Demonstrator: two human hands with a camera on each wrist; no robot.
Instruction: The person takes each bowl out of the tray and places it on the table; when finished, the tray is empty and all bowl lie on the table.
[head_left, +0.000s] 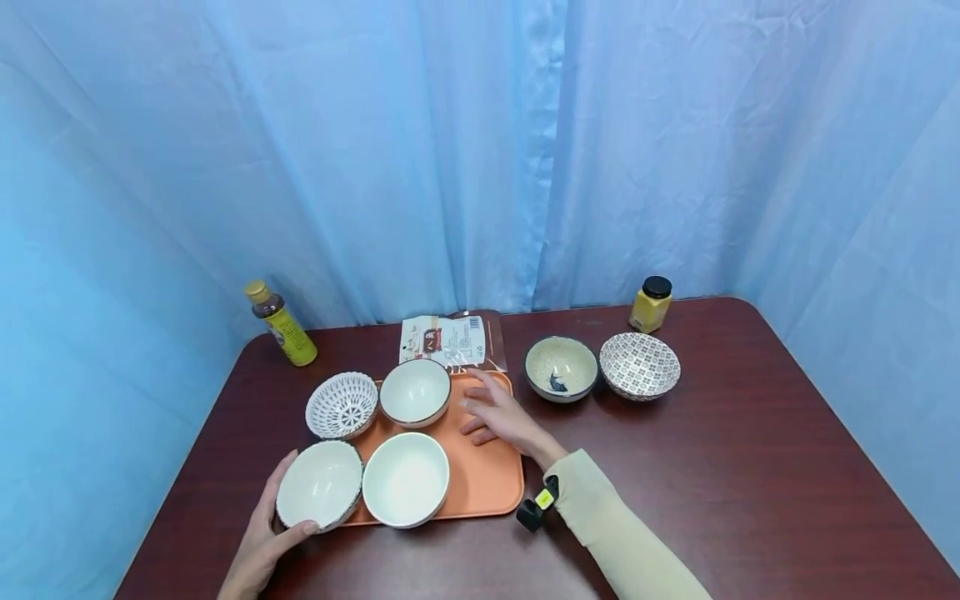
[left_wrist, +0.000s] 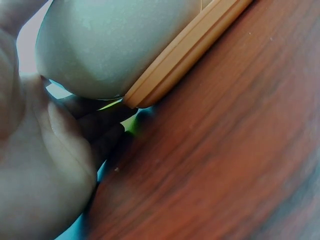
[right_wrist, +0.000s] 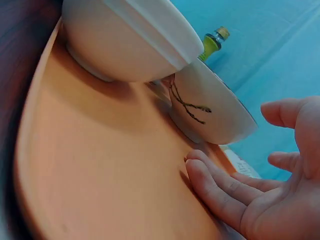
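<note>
My left hand [head_left: 264, 533] grips the outer side of a white bowl [head_left: 321, 483] at the orange tray's front left; in the left wrist view that bowl [left_wrist: 110, 45] sits by the tray's rim [left_wrist: 170, 62]. My right hand [head_left: 502, 417] is over the tray [head_left: 483, 487], fingers spread and holding nothing, just right of a dark-rimmed white bowl [head_left: 415, 392]. In the right wrist view the hand [right_wrist: 270, 185] is beside that bowl [right_wrist: 210, 105], which has a twig pattern outside. A plain white bowl [head_left: 406, 479] stands at the tray's front, and a white patterned bowl [head_left: 342, 405] at its back left.
Behind the tray lies a brown and white packet [head_left: 442, 340]. A green bottle with a yellow cap [head_left: 288, 329] stands back left. To the right are a beige bowl [head_left: 562, 368], a patterned bowl [head_left: 640, 366] and a yellow jar with a black lid [head_left: 649, 307]. Blue curtains surround the table.
</note>
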